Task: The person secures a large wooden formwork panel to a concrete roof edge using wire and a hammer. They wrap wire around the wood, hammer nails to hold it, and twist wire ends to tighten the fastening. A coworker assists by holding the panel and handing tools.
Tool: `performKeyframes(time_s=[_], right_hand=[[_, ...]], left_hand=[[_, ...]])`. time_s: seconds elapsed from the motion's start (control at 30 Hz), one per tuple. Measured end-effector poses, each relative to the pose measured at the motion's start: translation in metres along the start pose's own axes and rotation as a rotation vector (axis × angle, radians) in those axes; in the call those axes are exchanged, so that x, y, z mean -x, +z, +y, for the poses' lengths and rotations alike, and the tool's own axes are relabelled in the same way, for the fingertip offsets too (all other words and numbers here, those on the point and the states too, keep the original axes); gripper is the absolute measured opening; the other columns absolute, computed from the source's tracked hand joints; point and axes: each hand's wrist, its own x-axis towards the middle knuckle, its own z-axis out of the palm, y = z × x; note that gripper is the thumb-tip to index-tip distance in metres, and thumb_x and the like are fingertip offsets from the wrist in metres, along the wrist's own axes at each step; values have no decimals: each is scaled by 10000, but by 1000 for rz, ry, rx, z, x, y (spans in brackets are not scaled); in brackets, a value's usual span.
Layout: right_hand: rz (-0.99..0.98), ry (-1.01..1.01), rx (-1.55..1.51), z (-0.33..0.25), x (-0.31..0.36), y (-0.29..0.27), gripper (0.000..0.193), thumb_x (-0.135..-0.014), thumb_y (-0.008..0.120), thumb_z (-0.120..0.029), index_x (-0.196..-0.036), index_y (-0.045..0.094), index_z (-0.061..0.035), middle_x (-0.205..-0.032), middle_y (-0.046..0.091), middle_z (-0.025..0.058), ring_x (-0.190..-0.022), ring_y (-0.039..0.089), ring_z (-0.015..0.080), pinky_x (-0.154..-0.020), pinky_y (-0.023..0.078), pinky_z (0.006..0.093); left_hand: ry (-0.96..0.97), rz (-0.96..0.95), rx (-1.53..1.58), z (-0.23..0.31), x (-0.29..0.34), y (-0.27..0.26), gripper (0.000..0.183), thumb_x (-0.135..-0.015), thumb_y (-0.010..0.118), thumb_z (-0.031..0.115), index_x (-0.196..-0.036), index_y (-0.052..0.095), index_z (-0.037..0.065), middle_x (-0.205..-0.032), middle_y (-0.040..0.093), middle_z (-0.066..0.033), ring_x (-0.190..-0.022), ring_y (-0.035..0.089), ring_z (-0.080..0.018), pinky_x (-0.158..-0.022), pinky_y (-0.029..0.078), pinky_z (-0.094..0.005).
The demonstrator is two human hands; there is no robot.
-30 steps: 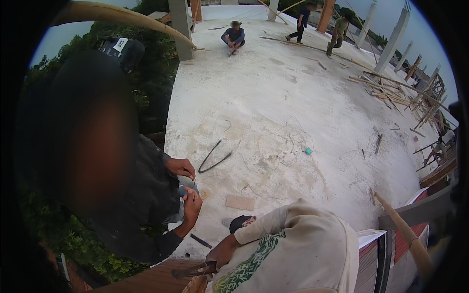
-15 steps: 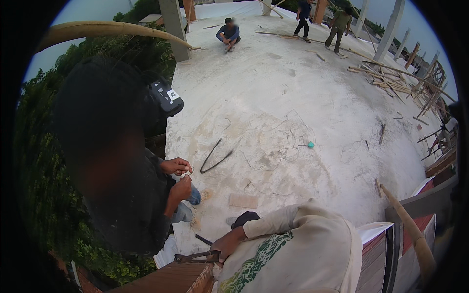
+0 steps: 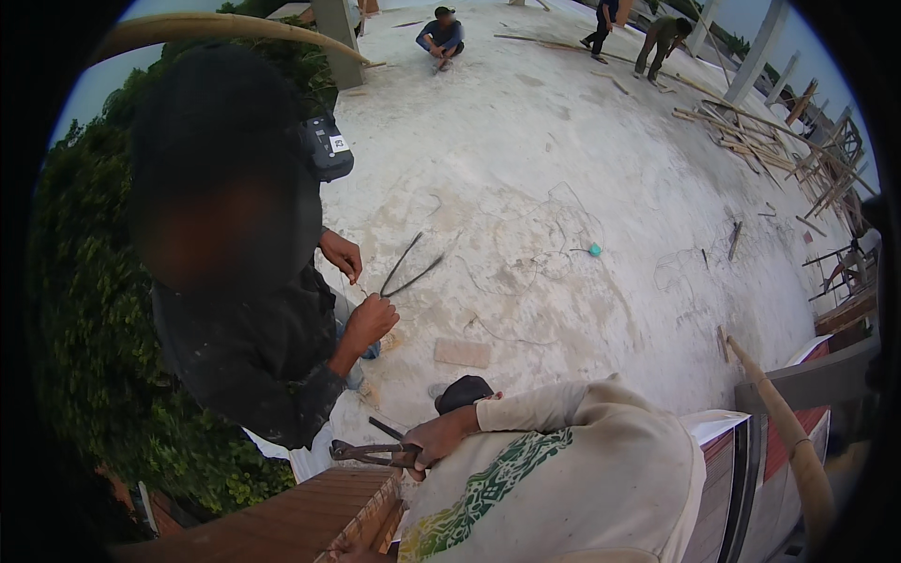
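My right hand (image 3: 434,441), at the end of a light sleeve with a green pattern on the shirt below, is closed around the handles of rusty pincers (image 3: 371,454). The pincers' head points left, just above the corner of a red-brown ledge (image 3: 272,507). At the lower edge, a small part of what looks like my left hand (image 3: 361,556) shows beside the ledge; its fingers are hidden. On the left, a co-worker in black holds a thin strand between the left hand (image 3: 373,319) and the other hand (image 3: 342,253). A dark bar (image 3: 384,429) lies behind the pincers.
A bent black cable (image 3: 410,267) lies on the pale concrete floor (image 3: 526,188), with a flat block (image 3: 462,352), loose wire and a turquoise item (image 3: 594,251). A bamboo pole (image 3: 784,418) rises at right. Poles (image 3: 741,141) are piled farther off. Several people are in the background.
The co-worker's hands have moved apart, with a strand now between them. My right hand and the pincers have shifted slightly up and left. One far person now bends down.
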Motion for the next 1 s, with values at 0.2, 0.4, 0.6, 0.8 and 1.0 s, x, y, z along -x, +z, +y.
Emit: performKeyframes(time_s=[0.2, 0.4, 0.6, 0.8, 1.0], right_hand=[[106, 11, -147, -6, 17, 2, 451, -944, 595, -83, -1386, 587, 4, -1032, 744, 81, -942, 683, 173, -839, 591, 317], [162, 0, -199, -23, 33, 9, 421, -969, 576, -70, -1383, 584, 12, -1049, 733, 80, -955, 689, 191, -857, 623, 329], [253, -22, -159, -25, 52, 11, 388, -1002, 560, -92, -1374, 584, 17, -1089, 699, 63, -967, 683, 171, -909, 605, 314], [386, 15, -300, -20, 60, 11, 391, -1001, 594, -28, -1374, 556, 83, -1132, 701, 171, -1076, 720, 287, -973, 624, 417], [384, 24, -242, -23, 56, 6, 395, -988, 568, 3, -1380, 566, 55, -1099, 720, 173, -1123, 721, 309, -898, 667, 415]], left_hand=[[-184, 288, 980, 81, 19, -37, 441, -1052, 625, 402, -1268, 676, 21, -1101, 739, -194, -1020, 722, -287, -803, 596, -338], [-298, 302, 1529, 110, 44, -74, 436, -1089, 571, 350, -1236, 638, -55, -1099, 721, -194, -1066, 714, -301, -829, 602, -325], [-435, 439, 1864, 61, 76, -77, 444, -1127, 518, 298, -1205, 601, -131, -1096, 703, -194, -1111, 706, -314, -856, 608, -313], [-193, 495, 2267, 40, 85, -30, 240, -1053, 628, 287, -1066, 615, 48, -1121, 744, -161, -1067, 729, -363, -834, 604, -423], [-355, 635, 2117, 62, 77, -41, 231, -1047, 669, 265, -1081, 611, 44, -1061, 755, -137, -1010, 746, -327, -810, 622, -387]])
